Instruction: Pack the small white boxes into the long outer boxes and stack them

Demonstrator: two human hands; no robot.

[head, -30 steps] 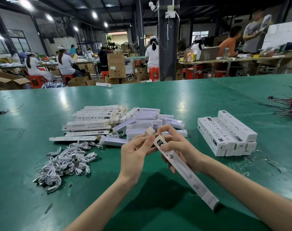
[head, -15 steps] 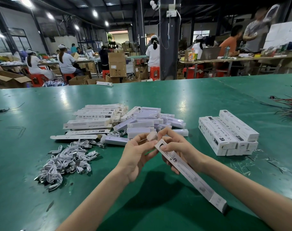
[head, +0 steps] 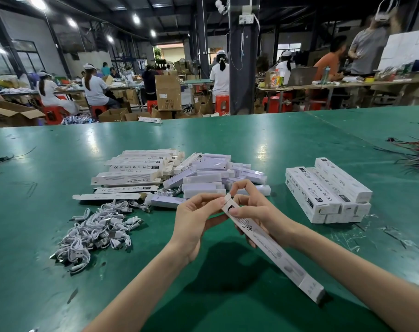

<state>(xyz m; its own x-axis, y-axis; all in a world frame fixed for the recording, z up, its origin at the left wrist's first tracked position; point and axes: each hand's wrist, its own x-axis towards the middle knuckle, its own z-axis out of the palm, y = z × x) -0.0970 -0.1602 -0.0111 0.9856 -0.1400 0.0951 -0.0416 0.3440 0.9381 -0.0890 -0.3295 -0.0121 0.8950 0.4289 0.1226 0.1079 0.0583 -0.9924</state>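
A long white outer box slants from my hands down to the near right, its lower end resting on the green table. My right hand grips its upper end. My left hand pinches the end flap with thumb and forefinger. Behind my hands lies a heap of small white boxes. Flat unfilled outer boxes sit to the heap's left. A stack of closed long boxes stands on the right.
A pile of white cables lies at the near left. Dark and red wires sprawl at the far right edge. Clear plastic scraps lie near the stack. Other workers sit at tables beyond the far edge.
The long box has tilted and slid a little toward the near right. My left fingers have moved onto its end flap, and my right forefinger has arched over the end.
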